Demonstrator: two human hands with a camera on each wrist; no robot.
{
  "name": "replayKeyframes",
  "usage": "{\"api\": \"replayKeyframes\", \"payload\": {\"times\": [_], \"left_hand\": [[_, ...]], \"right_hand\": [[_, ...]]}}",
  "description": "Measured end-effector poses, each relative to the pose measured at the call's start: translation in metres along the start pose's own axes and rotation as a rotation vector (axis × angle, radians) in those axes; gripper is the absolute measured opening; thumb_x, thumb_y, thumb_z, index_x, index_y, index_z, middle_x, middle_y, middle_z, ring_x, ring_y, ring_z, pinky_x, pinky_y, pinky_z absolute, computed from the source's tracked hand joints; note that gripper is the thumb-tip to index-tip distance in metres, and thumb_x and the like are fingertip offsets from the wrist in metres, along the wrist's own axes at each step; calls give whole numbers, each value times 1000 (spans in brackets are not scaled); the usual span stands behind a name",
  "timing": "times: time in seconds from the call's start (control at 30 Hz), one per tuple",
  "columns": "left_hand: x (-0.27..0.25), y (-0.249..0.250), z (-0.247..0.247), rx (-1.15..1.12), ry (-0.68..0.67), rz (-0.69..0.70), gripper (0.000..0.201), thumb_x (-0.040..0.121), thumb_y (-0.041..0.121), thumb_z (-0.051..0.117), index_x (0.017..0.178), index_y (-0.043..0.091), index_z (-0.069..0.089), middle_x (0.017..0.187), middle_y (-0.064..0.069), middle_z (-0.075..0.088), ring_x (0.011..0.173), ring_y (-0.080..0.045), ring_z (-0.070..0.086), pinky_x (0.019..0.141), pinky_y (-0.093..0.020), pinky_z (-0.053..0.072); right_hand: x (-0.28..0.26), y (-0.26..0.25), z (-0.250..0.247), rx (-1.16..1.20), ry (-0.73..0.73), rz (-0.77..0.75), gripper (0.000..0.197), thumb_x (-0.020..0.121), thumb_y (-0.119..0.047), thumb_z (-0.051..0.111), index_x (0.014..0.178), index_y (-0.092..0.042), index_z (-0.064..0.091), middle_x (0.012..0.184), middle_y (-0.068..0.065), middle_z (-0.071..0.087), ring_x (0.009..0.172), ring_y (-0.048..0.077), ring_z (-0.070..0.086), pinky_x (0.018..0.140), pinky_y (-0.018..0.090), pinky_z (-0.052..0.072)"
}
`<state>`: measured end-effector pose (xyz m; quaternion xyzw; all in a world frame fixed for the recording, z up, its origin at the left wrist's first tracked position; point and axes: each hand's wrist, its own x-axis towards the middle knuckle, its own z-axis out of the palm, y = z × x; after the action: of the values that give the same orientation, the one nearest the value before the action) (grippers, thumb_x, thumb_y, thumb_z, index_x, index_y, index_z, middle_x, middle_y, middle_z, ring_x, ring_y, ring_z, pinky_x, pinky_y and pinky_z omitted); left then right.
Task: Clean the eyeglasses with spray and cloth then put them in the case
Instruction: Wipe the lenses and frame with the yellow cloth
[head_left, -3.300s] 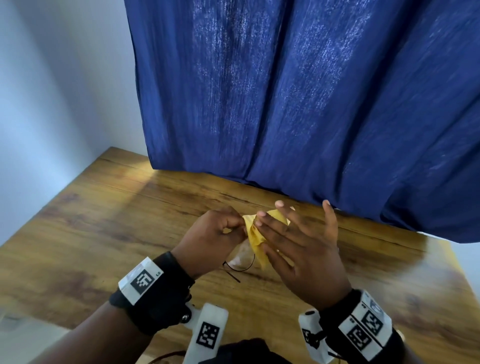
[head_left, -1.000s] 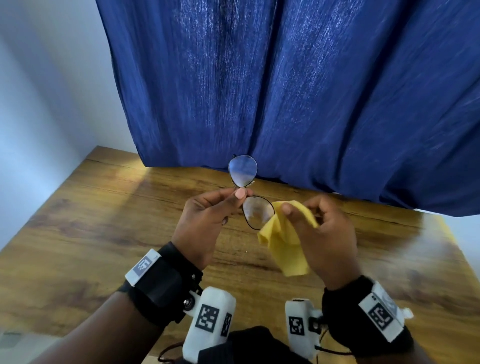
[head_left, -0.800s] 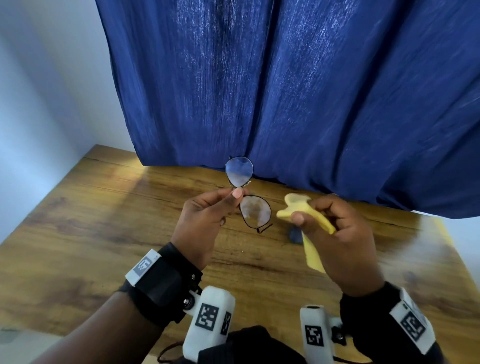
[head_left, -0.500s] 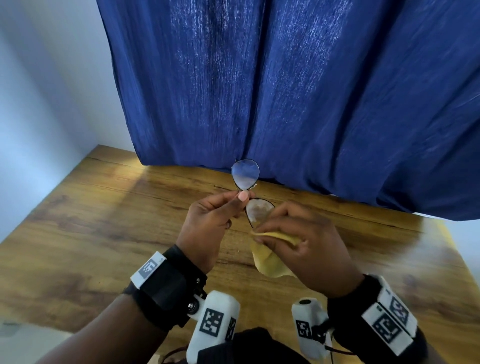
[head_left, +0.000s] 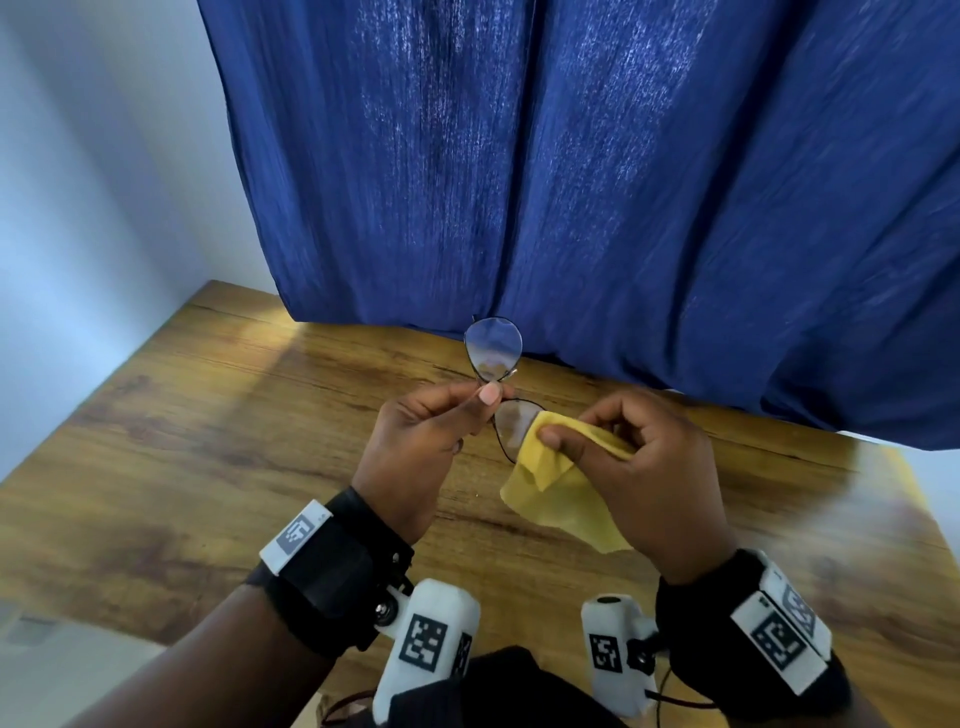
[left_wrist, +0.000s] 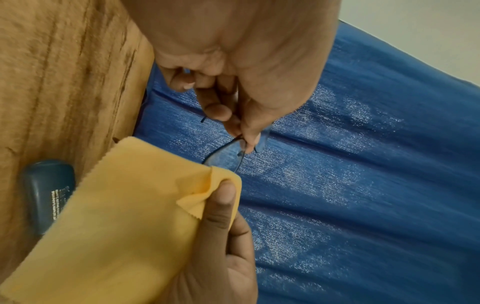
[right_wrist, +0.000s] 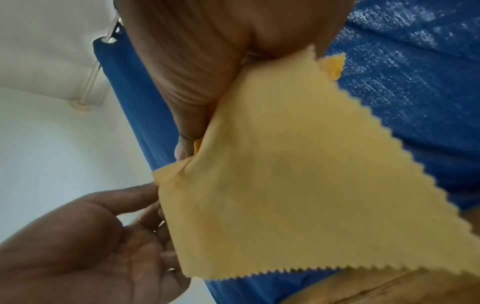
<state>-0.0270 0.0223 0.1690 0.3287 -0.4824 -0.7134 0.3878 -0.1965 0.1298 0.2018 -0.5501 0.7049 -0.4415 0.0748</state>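
Thin dark-framed eyeglasses (head_left: 493, 349) stand on end above the wooden table (head_left: 182, 441), one lens over the other. My left hand (head_left: 480, 397) pinches them at the bridge between thumb and forefinger. The right hand (head_left: 569, 434) pinches a yellow cloth (head_left: 563, 496) and presses it on the lower lens (head_left: 511, 421), half covering it. In the left wrist view the cloth (left_wrist: 124, 216) hangs below the lens (left_wrist: 224, 157) and the left hand (left_wrist: 249, 139) holds the frame. In the right wrist view the cloth (right_wrist: 298, 174) fills the middle and hides the glasses.
A dark blue curtain (head_left: 597, 182) hangs right behind the table's far edge. In the left wrist view, a small dark blue oblong object with white print (left_wrist: 48, 193) lies on the table, partly behind the cloth. White walls stand at the left.
The right hand moved the cloth away from the lower lens, then brought it back against it. The left hand has kept the glasses upright at about the same spot.
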Motion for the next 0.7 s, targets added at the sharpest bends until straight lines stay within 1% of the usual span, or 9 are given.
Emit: {"api": "replayKeyframes", "payload": {"times": [0.07, 0.13, 0.17, 0.23, 0.33, 0.47, 0.57, 0.63, 0.7], "left_hand": [[0, -2, -4, -7, -8, -2, 28, 83, 40, 72, 96, 18, 84, 84, 5, 74, 75, -4, 51, 69, -27, 35], [0, -4, -8, -11, -21, -17, 27, 86, 39, 76, 99, 17, 83, 88, 3, 77, 77, -6, 53, 69, -28, 35], [0, -4, -11, -8, -23, -24, 26, 87, 38, 76, 100, 17, 83, 90, 2, 78, 80, -8, 53, 69, -29, 35], [1, -3, -15, -14, -23, -30, 24, 87, 37, 76, 99, 17, 83, 92, 0, 79, 79, -8, 55, 69, -30, 34], [1, -1, -21, -21, -47, -47, 26, 84, 36, 73, 98, 16, 83, 92, -3, 80, 76, -5, 58, 67, -29, 34], [5, 0, -26, -25, -51, -77, 26, 85, 37, 78, 100, 17, 84, 89, 3, 77, 78, -8, 53, 67, -29, 32], [9, 3, -28, -21, -72, -94, 28, 83, 40, 71, 99, 20, 84, 94, 1, 80, 80, -9, 60, 67, -29, 34], [12, 4, -27, -13, -100, -84, 25, 86, 36, 68, 96, 20, 84, 90, 2, 78, 80, -13, 57, 66, -27, 35], [14, 4, -24, -16, -129, -70, 22, 91, 30, 65, 94, 17, 82, 83, 4, 74, 75, -6, 57, 63, -21, 40]], "right_hand": [[-1, -4, 5, 17, -42, -11, 29, 74, -49, 84, 73, -27, 65, 72, -13, 62, 68, 12, 58, 55, 18, 42], [-1, -7, 9, 21, -83, -19, 29, 74, -47, 85, 73, -27, 65, 71, -12, 63, 67, 11, 58, 55, 14, 40], [1, -8, 11, 22, -70, 10, 29, 74, -48, 85, 72, -28, 64, 72, -12, 64, 67, 10, 58, 55, 13, 40], [5, -11, 15, 37, -46, 74, 30, 75, -50, 83, 72, -29, 62, 77, -15, 65, 68, 7, 58, 55, 14, 41], [5, -18, 23, 27, -127, 57, 30, 76, -51, 81, 73, -28, 62, 73, -11, 64, 71, 10, 59, 57, 17, 42], [12, -21, 32, 13, -10, 125, 31, 80, -49, 80, 72, -28, 59, 67, -10, 61, 66, 7, 58, 53, 16, 40], [13, -29, 39, -10, -99, 49, 29, 80, -46, 82, 73, -27, 61, 71, -10, 61, 69, 11, 59, 55, 20, 43], [17, -28, 40, -36, -36, 48, 31, 79, -48, 82, 73, -26, 60, 72, -10, 61, 69, 10, 59, 57, 21, 44], [22, -26, 38, -56, 53, 56, 33, 80, -48, 82, 73, -25, 59, 73, -11, 60, 68, 8, 58, 58, 23, 45]]}}
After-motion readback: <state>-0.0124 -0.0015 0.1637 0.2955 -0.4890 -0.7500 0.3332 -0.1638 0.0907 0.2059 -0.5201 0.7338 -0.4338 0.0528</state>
